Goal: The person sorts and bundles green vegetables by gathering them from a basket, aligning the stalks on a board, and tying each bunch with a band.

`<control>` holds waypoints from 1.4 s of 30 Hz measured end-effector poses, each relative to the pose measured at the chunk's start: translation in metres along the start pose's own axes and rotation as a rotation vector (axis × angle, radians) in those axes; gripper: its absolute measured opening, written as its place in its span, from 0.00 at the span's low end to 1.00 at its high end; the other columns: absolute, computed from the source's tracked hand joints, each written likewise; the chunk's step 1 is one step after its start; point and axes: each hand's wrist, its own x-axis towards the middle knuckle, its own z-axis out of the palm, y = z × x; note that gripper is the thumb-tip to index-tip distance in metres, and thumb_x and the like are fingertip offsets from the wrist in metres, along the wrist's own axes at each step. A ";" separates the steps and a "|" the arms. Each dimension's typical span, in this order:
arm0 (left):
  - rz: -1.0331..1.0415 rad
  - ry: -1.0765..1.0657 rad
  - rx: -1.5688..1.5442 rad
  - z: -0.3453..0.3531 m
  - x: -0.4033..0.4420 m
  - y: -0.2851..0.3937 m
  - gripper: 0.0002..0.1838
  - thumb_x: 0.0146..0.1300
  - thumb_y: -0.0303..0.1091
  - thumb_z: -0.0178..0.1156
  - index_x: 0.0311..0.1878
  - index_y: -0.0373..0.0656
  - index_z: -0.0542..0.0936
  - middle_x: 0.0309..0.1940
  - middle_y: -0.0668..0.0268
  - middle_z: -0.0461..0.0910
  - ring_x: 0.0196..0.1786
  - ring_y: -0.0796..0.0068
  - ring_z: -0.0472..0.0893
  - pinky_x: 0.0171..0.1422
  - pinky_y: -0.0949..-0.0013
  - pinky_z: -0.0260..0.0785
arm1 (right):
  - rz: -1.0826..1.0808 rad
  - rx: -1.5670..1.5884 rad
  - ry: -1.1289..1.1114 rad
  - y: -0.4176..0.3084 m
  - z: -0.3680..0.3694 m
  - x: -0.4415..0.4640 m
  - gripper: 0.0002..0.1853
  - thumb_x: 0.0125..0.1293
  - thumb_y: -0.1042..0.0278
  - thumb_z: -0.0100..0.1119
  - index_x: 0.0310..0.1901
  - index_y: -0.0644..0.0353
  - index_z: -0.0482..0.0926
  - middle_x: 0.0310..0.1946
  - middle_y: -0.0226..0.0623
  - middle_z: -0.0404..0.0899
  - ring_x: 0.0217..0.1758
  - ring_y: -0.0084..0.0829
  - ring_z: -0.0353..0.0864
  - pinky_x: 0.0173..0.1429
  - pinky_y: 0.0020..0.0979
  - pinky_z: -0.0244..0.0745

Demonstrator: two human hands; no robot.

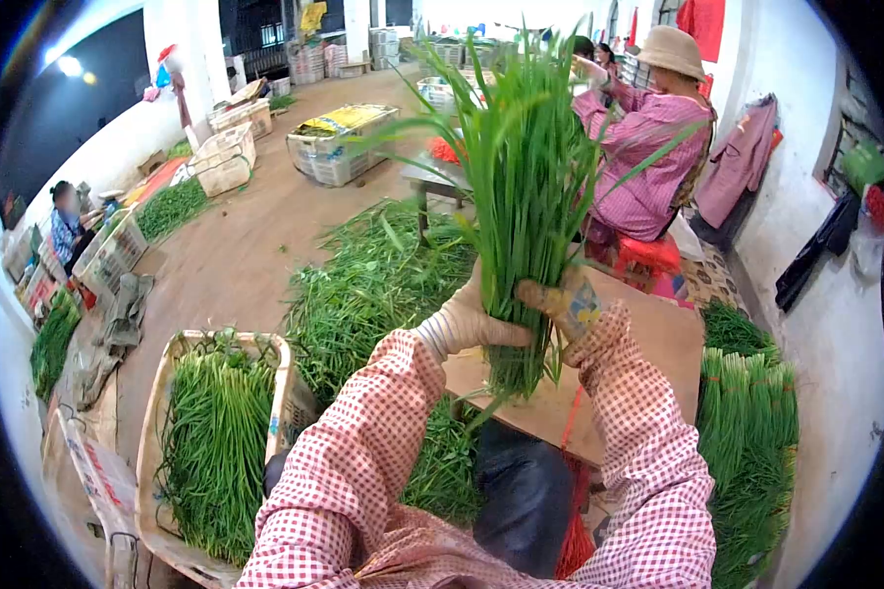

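Observation:
An upright bunch of long green chives [521,167] is held above a brown board [648,344], its leaf tips fanning out at the top. My left hand [473,319], in a pale glove, wraps around the lower part of the bunch from the left. From the right, my right hand [565,306], in a stained glove, closes on the bunch with its thumb across the front. The lower ends hang below my hands, over the board's near edge. Red strings [578,520] dangle in front of the board.
A crate [283,393] of chives stands at left. Loose greens [363,265] cover the floor ahead; tied bundles [746,393] lie at right. A person in a hat [648,167] sits beyond the board, another person [71,226] far left. More crates [339,157] stand behind.

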 end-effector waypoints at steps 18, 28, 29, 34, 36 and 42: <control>-0.158 0.307 0.988 0.014 -0.066 0.038 0.33 0.48 0.43 0.73 0.55 0.38 0.73 0.49 0.49 0.80 0.50 0.49 0.80 0.53 0.57 0.74 | 0.033 0.557 0.209 0.022 0.059 0.021 0.32 0.70 0.55 0.53 0.70 0.62 0.59 0.67 0.50 0.64 0.68 0.45 0.65 0.68 0.45 0.66; -0.602 0.360 -0.711 -0.033 -0.245 0.028 0.16 0.61 0.37 0.62 0.49 0.40 0.78 0.45 0.60 0.81 0.43 0.73 0.79 0.48 0.64 0.74 | -0.669 -0.077 -0.654 0.018 0.173 -0.008 0.29 0.51 0.58 0.62 0.57 0.52 0.73 0.53 0.40 0.77 0.58 0.40 0.77 0.65 0.47 0.69; -0.551 0.382 -0.789 -0.026 -0.256 0.014 0.16 0.61 0.36 0.61 0.50 0.39 0.78 0.45 0.59 0.81 0.43 0.72 0.79 0.49 0.63 0.75 | -0.735 -0.449 -0.653 0.012 0.188 -0.034 0.28 0.50 0.63 0.62 0.57 0.49 0.73 0.52 0.39 0.78 0.58 0.39 0.77 0.66 0.47 0.67; -0.532 0.371 -0.937 -0.001 -0.293 -0.029 0.18 0.60 0.35 0.60 0.52 0.38 0.77 0.45 0.57 0.81 0.43 0.69 0.81 0.50 0.62 0.76 | -0.829 -0.682 -0.523 0.099 0.241 -0.153 0.28 0.57 0.64 0.58 0.62 0.43 0.71 0.60 0.35 0.73 0.66 0.39 0.70 0.72 0.52 0.59; -0.561 0.319 -0.920 0.004 -0.297 -0.037 0.19 0.60 0.35 0.59 0.53 0.37 0.76 0.45 0.56 0.82 0.43 0.67 0.81 0.50 0.61 0.76 | -0.790 -0.657 -0.552 0.115 0.243 -0.162 0.28 0.59 0.64 0.57 0.63 0.44 0.70 0.63 0.33 0.71 0.68 0.40 0.68 0.73 0.52 0.57; -0.493 0.367 -1.134 0.016 -0.287 -0.060 0.22 0.59 0.33 0.57 0.57 0.36 0.75 0.45 0.53 0.82 0.43 0.63 0.83 0.51 0.58 0.78 | -0.621 -0.364 -0.748 0.039 0.190 -0.155 0.20 0.57 0.64 0.63 0.53 0.52 0.79 0.58 0.45 0.72 0.64 0.44 0.71 0.58 0.47 0.73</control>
